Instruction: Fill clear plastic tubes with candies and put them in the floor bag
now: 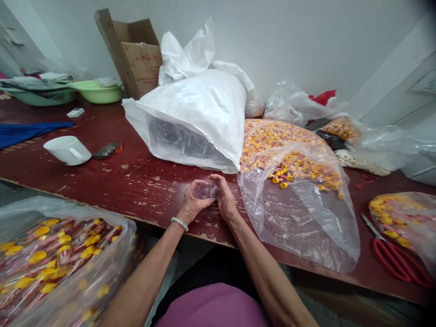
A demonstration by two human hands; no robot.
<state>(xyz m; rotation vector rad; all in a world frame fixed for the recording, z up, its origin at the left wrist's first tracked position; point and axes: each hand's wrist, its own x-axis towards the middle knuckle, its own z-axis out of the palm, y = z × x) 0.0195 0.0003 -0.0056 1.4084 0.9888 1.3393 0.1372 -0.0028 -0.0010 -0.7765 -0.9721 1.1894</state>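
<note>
My left hand (194, 202) and my right hand (225, 197) are cupped toward each other near the front edge of the table. Between them sit several clear plastic tubes (205, 191), partly hidden by my fingers. The left fingers and thumb curl around the pieces, and the right palm presses in from the other side. Just beyond my hands, a white woven sack (204, 109) lies with its mouth toward me, full of similar clear tubes (182, 138). To the right, an opened clear bag (272, 218) holds many small pieces with yellow caps (289, 163).
A big clear bag (112, 227) of yellow-capped tubes stands at lower left. Red-handled scissors (391, 259) lie at right beside another bag (418, 218). A white mug (68, 151), green basins (98, 92) and a cardboard box (143, 68) stand on the dark red table (146, 190).
</note>
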